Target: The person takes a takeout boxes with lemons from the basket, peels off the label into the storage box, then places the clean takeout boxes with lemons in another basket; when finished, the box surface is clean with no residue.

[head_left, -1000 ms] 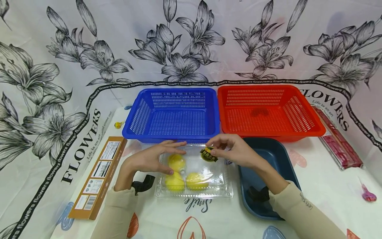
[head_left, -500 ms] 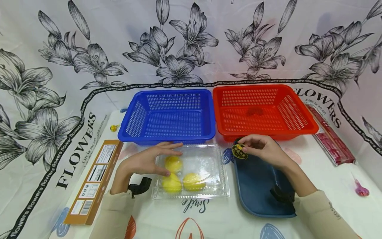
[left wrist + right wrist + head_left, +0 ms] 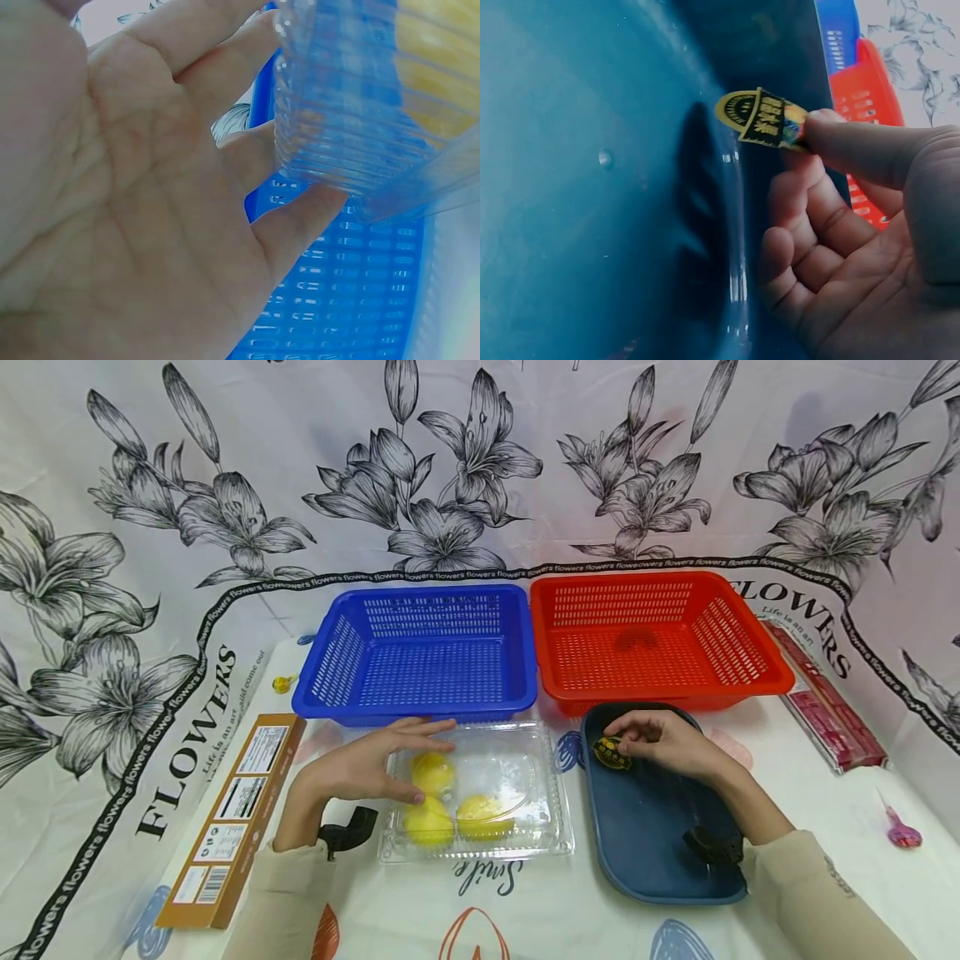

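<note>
A clear plastic clamshell container (image 3: 517, 777) holds several yellow round fruits (image 3: 429, 821), seemingly lemons, on its left side. My left hand (image 3: 367, 768) rests on the container's left part, thumb and fingers spread and fairly straight. In the left wrist view, fingertips of the left hand (image 3: 150, 172) touch the container's ridged wall (image 3: 330, 135). Between thumb and index finger, my right hand (image 3: 667, 747) pinches a black and gold sticker (image 3: 611, 753) above the dark blue tray (image 3: 637, 835). The right wrist view shows the sticker (image 3: 761, 120) close up, its lower corner between the fingertips.
A blue basket (image 3: 435, 668) and a red basket (image 3: 667, 668) stand behind, side by side. An orange-brown box (image 3: 232, 818) lies left. A red package (image 3: 832, 710) and a pink item (image 3: 902, 829) lie right; a small yellow item (image 3: 282, 683) sits back left.
My right hand has carried the sticker off the container's lid, rightward to above the tray. The left hand has stayed on the container. The head view has shifted slightly.
</note>
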The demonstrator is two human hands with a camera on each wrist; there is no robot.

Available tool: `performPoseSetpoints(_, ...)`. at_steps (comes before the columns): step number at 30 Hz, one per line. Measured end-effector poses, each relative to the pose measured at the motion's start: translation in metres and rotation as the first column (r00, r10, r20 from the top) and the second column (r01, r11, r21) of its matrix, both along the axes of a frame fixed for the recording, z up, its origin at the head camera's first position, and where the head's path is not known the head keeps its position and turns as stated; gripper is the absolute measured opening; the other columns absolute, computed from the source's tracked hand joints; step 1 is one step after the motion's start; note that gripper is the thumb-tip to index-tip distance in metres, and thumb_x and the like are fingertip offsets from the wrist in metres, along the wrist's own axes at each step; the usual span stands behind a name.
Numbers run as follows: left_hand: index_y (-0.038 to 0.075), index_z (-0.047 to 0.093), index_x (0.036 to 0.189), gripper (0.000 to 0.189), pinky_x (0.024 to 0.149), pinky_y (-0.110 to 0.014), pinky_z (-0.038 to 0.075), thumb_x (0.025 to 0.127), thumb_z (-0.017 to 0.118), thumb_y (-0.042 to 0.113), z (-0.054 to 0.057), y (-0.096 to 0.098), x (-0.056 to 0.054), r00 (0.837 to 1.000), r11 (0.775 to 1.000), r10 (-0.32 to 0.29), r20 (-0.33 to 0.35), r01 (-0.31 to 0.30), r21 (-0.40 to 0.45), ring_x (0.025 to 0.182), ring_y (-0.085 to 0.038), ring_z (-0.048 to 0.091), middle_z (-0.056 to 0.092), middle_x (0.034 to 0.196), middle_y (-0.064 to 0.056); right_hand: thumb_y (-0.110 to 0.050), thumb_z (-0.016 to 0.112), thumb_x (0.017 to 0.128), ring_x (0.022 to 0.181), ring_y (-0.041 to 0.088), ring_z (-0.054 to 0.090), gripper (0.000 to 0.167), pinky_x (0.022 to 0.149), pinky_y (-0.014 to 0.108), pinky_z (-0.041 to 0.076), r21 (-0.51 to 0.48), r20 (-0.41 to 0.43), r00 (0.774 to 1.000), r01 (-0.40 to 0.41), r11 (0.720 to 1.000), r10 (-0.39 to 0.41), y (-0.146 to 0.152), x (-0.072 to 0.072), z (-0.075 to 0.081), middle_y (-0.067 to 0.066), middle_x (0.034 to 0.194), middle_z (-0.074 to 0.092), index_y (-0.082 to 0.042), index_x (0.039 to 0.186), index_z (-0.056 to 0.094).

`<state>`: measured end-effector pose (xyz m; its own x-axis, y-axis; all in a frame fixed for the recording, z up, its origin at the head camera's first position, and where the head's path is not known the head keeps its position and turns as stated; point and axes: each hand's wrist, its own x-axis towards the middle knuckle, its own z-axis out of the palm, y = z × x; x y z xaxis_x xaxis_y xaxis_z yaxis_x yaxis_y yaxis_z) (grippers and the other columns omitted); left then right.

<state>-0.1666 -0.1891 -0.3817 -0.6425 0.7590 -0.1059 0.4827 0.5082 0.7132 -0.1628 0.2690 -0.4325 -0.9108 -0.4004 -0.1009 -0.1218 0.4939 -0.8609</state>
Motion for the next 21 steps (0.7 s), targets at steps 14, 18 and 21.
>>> performPoseSetpoints(14,0.014,0.058,0.144,0.067,0.123,-0.066,0.021,0.083,0.084,0.015,0.0007,-0.0004,0.0005,1.0,1.0,0.005,0.004,-0.005,0.002,0.158,-0.036,0.014,0.034,0.167,0.002,-0.006,0.069,0.095,0.079,0.013,0.065,0.024,0.065,0.022,0.05,0.077,0.009,1.0,-0.031,0.997,0.03,0.0032,0.0009,-0.0021,0.012,0.093,0.072,-0.002,0.118,0.07)
performPoseSetpoints(18,0.013,0.058,0.144,0.067,0.123,-0.065,0.022,0.082,0.084,0.014,0.0007,-0.0007,0.0006,1.0,1.0,0.004,0.002,-0.004,0.004,0.158,-0.036,0.014,0.034,0.167,0.002,-0.007,0.07,0.095,0.081,0.012,0.067,0.025,0.067,0.022,0.053,0.115,-0.02,0.999,-0.044,0.992,0.047,0.0028,0.0006,-0.0019,0.011,0.096,0.074,-0.002,0.119,0.07)
performPoseSetpoints(21,0.014,0.058,0.144,0.067,0.123,-0.065,0.023,0.083,0.084,0.015,0.0004,-0.0012,0.0004,1.0,1.0,0.001,-0.003,-0.001,0.005,0.158,-0.037,0.015,0.034,0.167,0.002,-0.008,0.071,0.094,0.084,0.011,0.069,0.026,0.07,0.022,0.055,0.148,-0.048,0.997,-0.056,0.987,0.063,0.0023,0.0007,-0.0012,0.011,0.1,0.076,-0.002,0.119,0.071)
